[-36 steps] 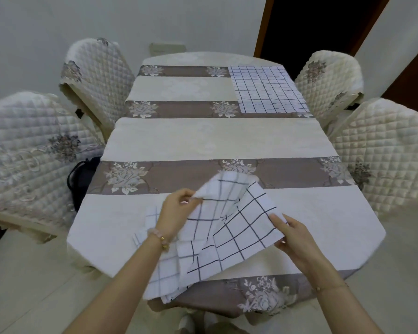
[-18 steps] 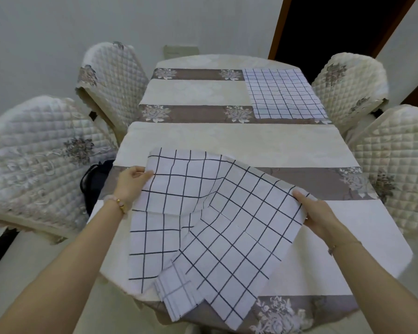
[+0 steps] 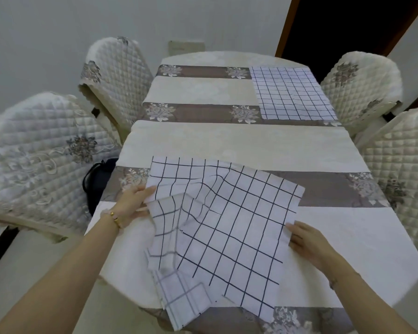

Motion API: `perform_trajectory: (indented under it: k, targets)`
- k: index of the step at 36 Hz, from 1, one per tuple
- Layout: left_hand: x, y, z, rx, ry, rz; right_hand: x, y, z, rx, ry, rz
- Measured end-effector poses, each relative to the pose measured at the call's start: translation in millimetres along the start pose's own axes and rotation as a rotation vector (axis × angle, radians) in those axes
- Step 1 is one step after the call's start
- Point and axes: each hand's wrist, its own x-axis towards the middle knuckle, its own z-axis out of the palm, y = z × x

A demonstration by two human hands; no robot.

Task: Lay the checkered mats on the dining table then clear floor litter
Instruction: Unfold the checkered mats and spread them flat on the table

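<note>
On the dining table (image 3: 227, 145) a rumpled checkered mat (image 3: 227, 225) is pinched by the left hand (image 3: 133, 203), with the right hand (image 3: 307, 242) touching its edge with straight fingers.

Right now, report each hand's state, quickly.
Left hand: pinches the left edge of the checkered mats.
Right hand: touches the mats' right edge; whether it grips cannot be told.

Near checkered mat (image 3: 227, 225): white ground, dark navy grid lines. Far checkered mat (image 3: 292, 92): the same white ground and dark grid. Tablecloth (image 3: 239, 143): alternating cream and brown bands; the brown bands carry pale floral motifs. Chair covers (image 3: 34, 153): cream, diamond-quilted, grey-brown floral embroidery. Bracelet (image 3: 114, 216): gold.
</note>
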Motion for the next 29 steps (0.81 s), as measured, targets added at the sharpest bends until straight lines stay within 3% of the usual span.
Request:
perform_trajectory:
  k: [5, 15, 23, 29]
  targets:
    - [-4.4, -21.8, 6.4, -0.059, -0.109, 0.008, -8.4, 9.3, 6.8, -0.106, 0.008, -0.021]
    - [-27.3, -21.8, -0.8, -0.006, 0.048, 0.064, -31.4, 11.7, 22.8, -0.239, 0.038, -0.112]
    - [-65.8, 6.1, -25.9, 0.188, 0.222, 0.285, -52.0, -15.6, 19.8, -0.139, 0.090, -0.279]
    - [-131.5, 20.1, -40.2, 0.120, 0.344, 0.422, -73.5, -54.4, 36.0, -0.100, 0.026, -0.437]
